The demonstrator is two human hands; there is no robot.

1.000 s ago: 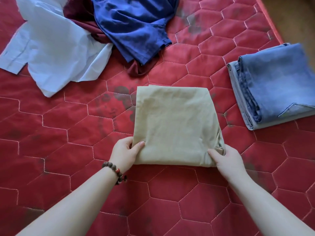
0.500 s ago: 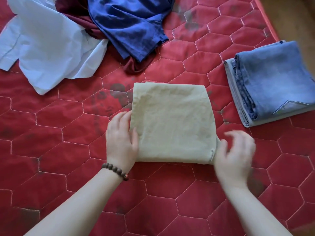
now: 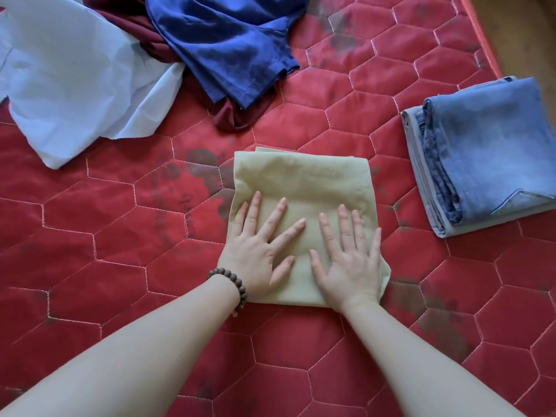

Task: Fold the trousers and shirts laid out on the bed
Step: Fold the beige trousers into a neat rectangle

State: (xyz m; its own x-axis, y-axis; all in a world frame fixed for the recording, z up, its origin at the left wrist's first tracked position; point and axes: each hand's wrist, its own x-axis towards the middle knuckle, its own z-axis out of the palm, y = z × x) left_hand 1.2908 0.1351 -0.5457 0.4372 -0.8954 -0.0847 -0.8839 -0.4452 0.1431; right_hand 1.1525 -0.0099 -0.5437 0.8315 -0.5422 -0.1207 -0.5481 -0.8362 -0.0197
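Seen from the head camera, a person's left hand (image 3: 258, 254) and right hand (image 3: 349, 260) lay flat, fingers straight and spread, palms down on a folded khaki garment (image 3: 304, 182) at the middle of the red quilted bed (image 3: 120, 224). Neither hand gripped the cloth; both only pressed it. A bead bracelet (image 3: 231, 284) circled the left wrist. Folded jeans (image 3: 487, 152) sat well apart to the right; a white shirt (image 3: 75, 85), a blue garment (image 3: 228, 46) and a maroon one (image 3: 144, 34) lay unfolded beyond. Done well, the pressing would likely sweep outward from the centre, pushing creases to the edges without shifting the layers.
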